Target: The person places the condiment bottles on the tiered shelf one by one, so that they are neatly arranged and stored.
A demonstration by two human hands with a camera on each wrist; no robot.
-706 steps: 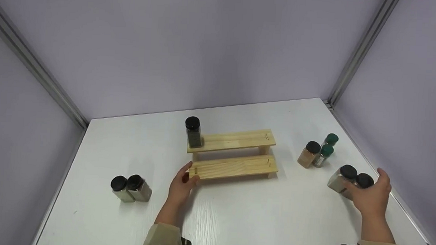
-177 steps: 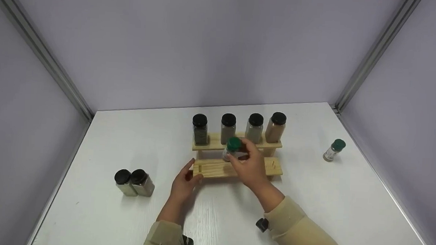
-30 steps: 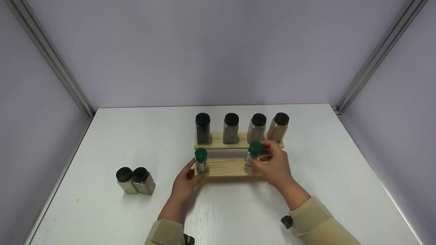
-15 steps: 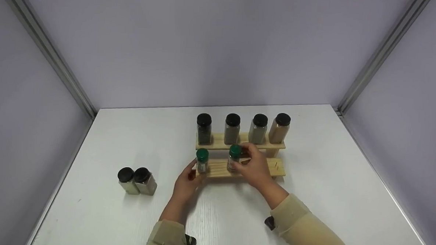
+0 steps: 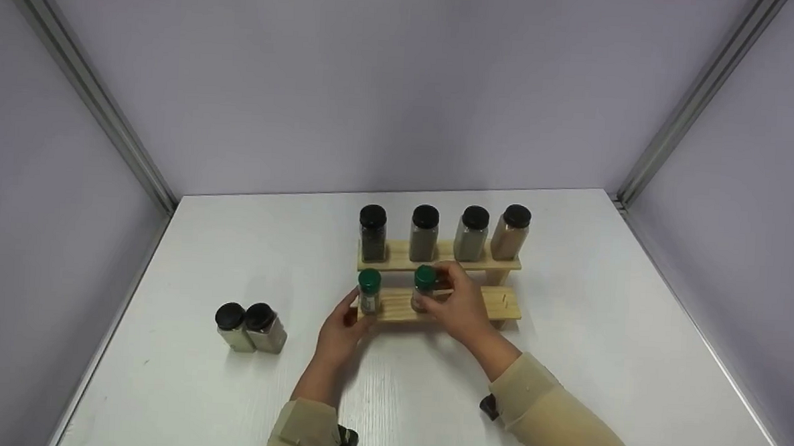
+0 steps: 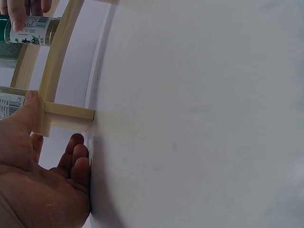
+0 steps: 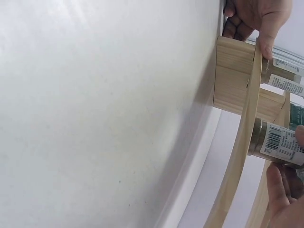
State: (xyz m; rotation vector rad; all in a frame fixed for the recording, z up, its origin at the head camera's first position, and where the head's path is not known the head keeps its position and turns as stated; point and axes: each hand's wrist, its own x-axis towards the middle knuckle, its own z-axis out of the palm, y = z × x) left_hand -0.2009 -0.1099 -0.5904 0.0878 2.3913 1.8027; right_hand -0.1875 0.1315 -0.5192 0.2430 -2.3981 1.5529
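In the head view we see the right hand (image 5: 459,306) pinching a green-capped jar (image 5: 424,283), thumb on the near side and fingers on the far side. The jar stands upright at the left of that hand, its cap clear above the thumb. In the right wrist view we find its white label (image 7: 280,142) between the fingertips and the base, and the base meets the lower shelf (image 5: 394,308) of a two-step wooden rack (image 5: 496,277).

To the left of this grip we see the left hand (image 5: 340,334) holding the left end of the lower shelf. In the left wrist view its thumb lies along the wood, while other fingers curl loosely near the white table (image 5: 228,410). Just beyond that thumb a second green-capped jar (image 5: 369,292) stands on the shelf, apart from the right hand's grip.

Beyond the right hand, on the upper shelf (image 5: 397,255), we count four upright black-capped jars: a dark jar (image 5: 373,239) and a grey jar (image 5: 424,241) farther left, a pale jar (image 5: 471,243) behind the hand, and a tan jar (image 5: 509,242) to its right.

Well left of the left hand we see two more black-capped jars (image 5: 265,331) close together on the table.
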